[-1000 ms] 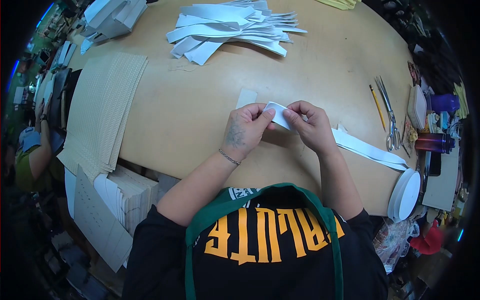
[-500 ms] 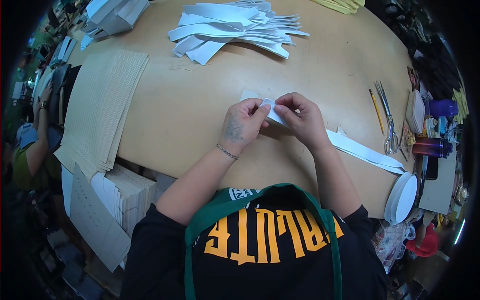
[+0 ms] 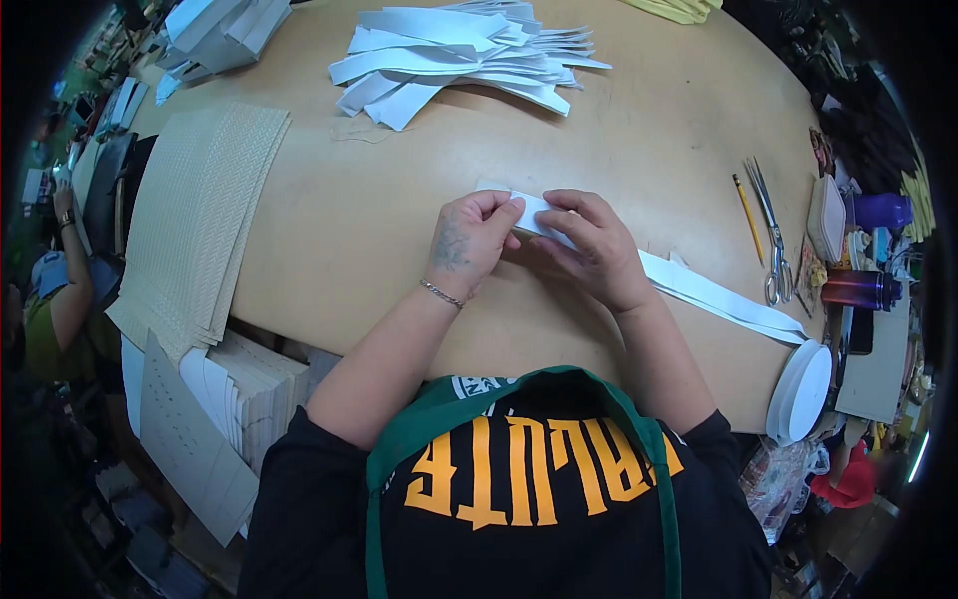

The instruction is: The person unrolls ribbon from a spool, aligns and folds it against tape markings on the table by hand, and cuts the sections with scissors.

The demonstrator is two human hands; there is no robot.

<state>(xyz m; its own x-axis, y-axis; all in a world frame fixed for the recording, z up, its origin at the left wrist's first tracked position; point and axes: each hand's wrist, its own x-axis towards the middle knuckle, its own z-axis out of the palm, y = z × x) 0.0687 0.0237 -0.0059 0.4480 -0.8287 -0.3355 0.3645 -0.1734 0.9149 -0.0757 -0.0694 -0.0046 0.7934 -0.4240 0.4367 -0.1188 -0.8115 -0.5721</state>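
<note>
A white strip (image 3: 528, 212) is stretched between my two hands over the near middle of the table. My left hand (image 3: 465, 240) pinches its left part between thumb and index finger. Fingers of my right hand (image 3: 599, 248) lie on top of the strip, the thumb underneath, gripping it further right. Beyond my right wrist a white band (image 3: 718, 292) runs along the tabletop to a white roll (image 3: 804, 392) at the right edge. Whether this band joins the strip in my hands is hidden by my right hand.
Many white strips (image 3: 464, 60) lie heaped at the far side of the table (image 3: 399, 250). Woven cream sheets (image 3: 205, 200) overhang the left edge. Scissors (image 3: 773, 235) and a pencil (image 3: 748, 220) rest at the right. A co-worker's arm (image 3: 75, 265) shows at far left.
My right hand's fingers have opened out from a tight pinch and shifted slightly down along the strip. My left hand keeps its pinch, and more of the strip shows between the hands.
</note>
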